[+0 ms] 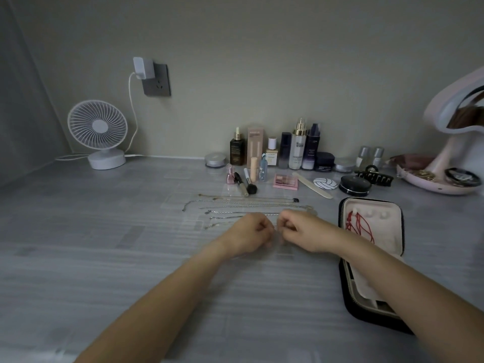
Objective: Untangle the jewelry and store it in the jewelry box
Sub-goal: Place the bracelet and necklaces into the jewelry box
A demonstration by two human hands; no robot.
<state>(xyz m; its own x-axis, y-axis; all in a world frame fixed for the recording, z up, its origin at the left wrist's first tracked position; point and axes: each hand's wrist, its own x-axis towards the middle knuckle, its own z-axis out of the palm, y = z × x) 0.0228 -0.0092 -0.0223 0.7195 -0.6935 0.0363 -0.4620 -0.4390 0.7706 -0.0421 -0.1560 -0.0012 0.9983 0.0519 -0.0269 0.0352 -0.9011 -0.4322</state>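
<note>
The laid-out chains (248, 206) lie in rows on the desk (131, 244), just beyond our knuckles. The jewelry box (399, 231) stands open to the right, with a red cord necklace (358, 226) already lying inside its lid.

Our left grip (251, 231) and right grip (301, 230) sit close together over the desk, nearly touching. Both have the fingers curled in and the tips pinched. Whatever sits between them is too fine to make out, but we judge it is a chain being worked at a knot or clasp.

These pieces will handle as almost weightless, limp and slippery. They hold no shape, slide through the fingers, and snag on one another if dragged across the rows. Thin links can kink or snap under a hard pull, so we take hold with fingertips only, close on either side of the tangle, and tease it apart without tugging. For carrying, the clasp end is the surest place to pinch, with the rest hanging free.

The box is near the right grip, well within reach, and our right forearm crosses above its lower half.
</note>
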